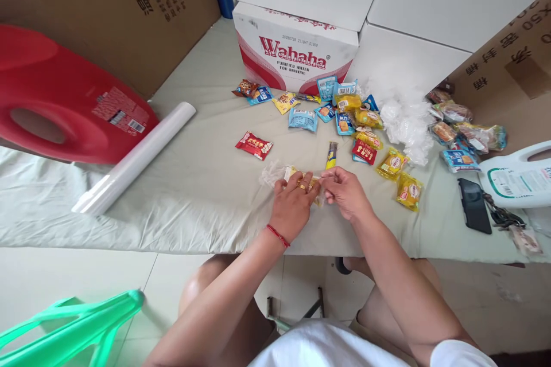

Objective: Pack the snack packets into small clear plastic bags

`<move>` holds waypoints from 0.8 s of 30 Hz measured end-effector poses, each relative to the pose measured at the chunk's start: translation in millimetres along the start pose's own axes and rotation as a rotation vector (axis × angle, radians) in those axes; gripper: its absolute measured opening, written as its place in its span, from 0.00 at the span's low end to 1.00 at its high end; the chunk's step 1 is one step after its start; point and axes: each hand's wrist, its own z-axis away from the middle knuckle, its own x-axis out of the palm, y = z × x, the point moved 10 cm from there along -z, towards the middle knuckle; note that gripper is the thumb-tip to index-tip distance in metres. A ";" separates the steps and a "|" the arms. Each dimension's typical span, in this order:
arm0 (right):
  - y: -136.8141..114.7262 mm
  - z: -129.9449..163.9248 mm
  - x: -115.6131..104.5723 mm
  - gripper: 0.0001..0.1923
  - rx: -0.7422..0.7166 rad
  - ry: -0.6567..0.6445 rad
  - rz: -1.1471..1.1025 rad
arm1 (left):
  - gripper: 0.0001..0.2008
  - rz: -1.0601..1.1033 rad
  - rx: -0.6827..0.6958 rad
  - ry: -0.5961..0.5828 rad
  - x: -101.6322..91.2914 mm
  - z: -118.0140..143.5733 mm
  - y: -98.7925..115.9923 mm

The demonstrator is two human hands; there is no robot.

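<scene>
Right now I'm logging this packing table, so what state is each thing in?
Left hand: pressing on the clear bag.
Right hand: pinching the bag's edge.
Clear bag: flat, holding a yellow snack.
Film roll: lying down, rolled up.
Wahaha box: closed.
Phone: screen dark.

Clear-wrapped yellow snack packet [306, 182] lies flat on cloth.

The left hand [294, 202] covered most of a yellow snack packet [310, 182]; its print was unreadable. The red jug [64, 97] and green stool [73, 327] ran past the frame's edge.
</scene>
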 end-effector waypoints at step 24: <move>-21.2 38.9 45.6 0.10 -0.553 -0.045 0.556 | 0.04 0.389 -0.598 0.069 -31.3 3.1 -116.3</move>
